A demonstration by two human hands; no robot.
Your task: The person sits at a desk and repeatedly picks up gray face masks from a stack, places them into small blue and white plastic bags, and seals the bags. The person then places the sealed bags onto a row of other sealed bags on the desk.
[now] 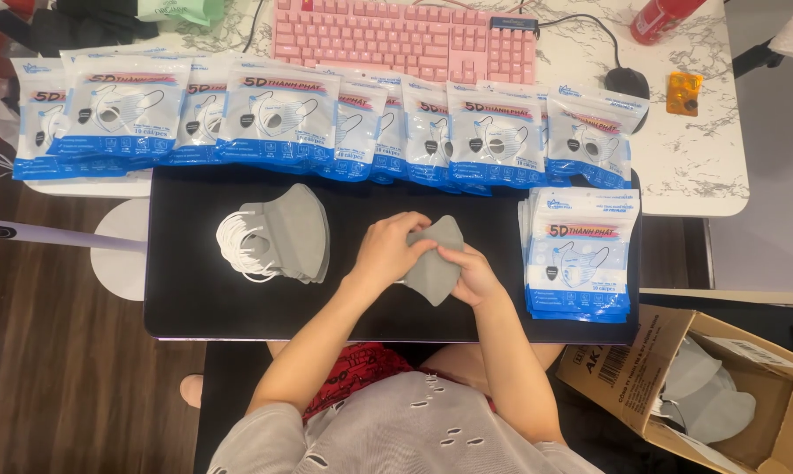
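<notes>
1. Upper left of the frame: a row of blue-and-white mask packets (115, 114) lies overlapped along the near edge of the white marble table (703, 167), running on toward the upper right.
2. Left of centre: a stack of grey masks (293, 233) rests on the black board (194, 298), with their white ear loops (238, 247) fanned out on the stack's left side.
3. Centre: the left hand (387, 250) lies on the single grey mask (436, 268), fingers curled and pressed over its upper left edge, gripping it.
4. Just right of centre: the right hand (471, 274) holds the same mask from its right side, fingers bent and pinching the edge; the two hands nearly touch over the mask, which sits at the middle of the black board, near the person's body.
5. Top centre: a pink keyboard (405, 35) sits on the table behind the packet row.
6. Right of centre: a neat pile of mask packets (581, 254) stands on the right end of the board, near the right hand but apart from it.
7. Upper right: a black mouse (626, 83), a small orange item (684, 92) and a red can (664, 17) lie on the table.
8. Lower right: an open cardboard box (624, 377) holds more grey masks (708, 395).
</notes>
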